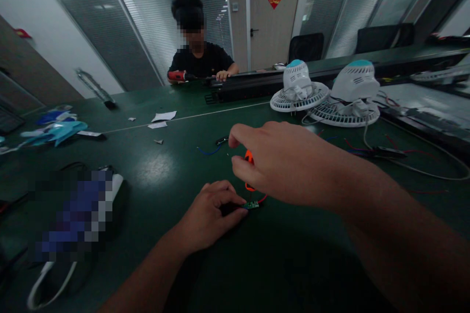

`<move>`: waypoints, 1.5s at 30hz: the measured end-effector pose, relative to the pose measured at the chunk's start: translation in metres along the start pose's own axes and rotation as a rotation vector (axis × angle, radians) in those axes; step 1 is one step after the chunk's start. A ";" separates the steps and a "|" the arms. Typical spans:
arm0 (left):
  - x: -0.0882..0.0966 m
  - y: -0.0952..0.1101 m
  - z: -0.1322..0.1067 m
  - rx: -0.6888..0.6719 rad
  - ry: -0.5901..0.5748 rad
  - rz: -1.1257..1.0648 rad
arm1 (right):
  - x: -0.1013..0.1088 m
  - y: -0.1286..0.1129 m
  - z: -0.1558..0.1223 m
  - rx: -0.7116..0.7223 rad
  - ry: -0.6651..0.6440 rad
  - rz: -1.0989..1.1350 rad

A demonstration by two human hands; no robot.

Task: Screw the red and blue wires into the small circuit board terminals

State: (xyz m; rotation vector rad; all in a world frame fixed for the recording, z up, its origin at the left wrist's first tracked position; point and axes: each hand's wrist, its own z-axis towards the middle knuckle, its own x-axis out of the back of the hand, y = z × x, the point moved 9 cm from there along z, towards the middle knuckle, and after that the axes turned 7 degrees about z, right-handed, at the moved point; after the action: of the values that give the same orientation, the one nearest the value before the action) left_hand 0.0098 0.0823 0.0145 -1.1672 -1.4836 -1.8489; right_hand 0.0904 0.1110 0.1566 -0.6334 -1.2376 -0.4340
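Note:
My left hand (213, 212) rests low over the green tabletop, thumb and fingers pinched on one end of a small green circuit board (252, 205). A red wire (263, 199) runs from the board's far end. Above it, my right hand (282, 161) is closed around an upright orange-and-black screwdriver (250, 187), its handle mostly hidden by the fingers. The thin shaft points down at the board; whether its tip touches cannot be made out. Just beyond my right fingertips lies a small dark part (222, 140) with a blue wire (209, 152).
White fans (299, 102) lie face down at the right, near loose wires and a dark module (389, 152). At the left are a pixelated object (77, 215) and blue plastic (60, 129). Across the table (147, 210), a person holds a red tool (176, 76) beside long black profiles (249, 86).

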 end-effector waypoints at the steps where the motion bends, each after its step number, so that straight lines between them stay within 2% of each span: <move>1: 0.000 0.000 0.000 -0.002 0.004 -0.003 | 0.000 0.000 0.000 0.002 0.000 0.004; 20: 0.001 0.000 -0.001 0.006 0.007 -0.008 | -0.002 -0.002 -0.002 0.038 -0.021 0.033; 26: 0.000 -0.002 -0.001 0.027 0.022 -0.051 | 0.000 -0.002 0.000 0.006 0.005 0.033; 32: 0.002 0.003 0.000 -0.002 0.015 0.002 | -0.002 -0.004 0.001 -0.010 -0.028 0.032; 45: 0.001 0.003 0.000 -0.008 0.000 0.007 | -0.001 -0.002 0.000 0.024 -0.010 0.043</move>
State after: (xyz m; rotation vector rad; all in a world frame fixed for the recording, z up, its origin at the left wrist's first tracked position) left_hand 0.0115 0.0819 0.0171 -1.1742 -1.4717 -1.8524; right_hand 0.0893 0.1092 0.1562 -0.6408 -1.2344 -0.3802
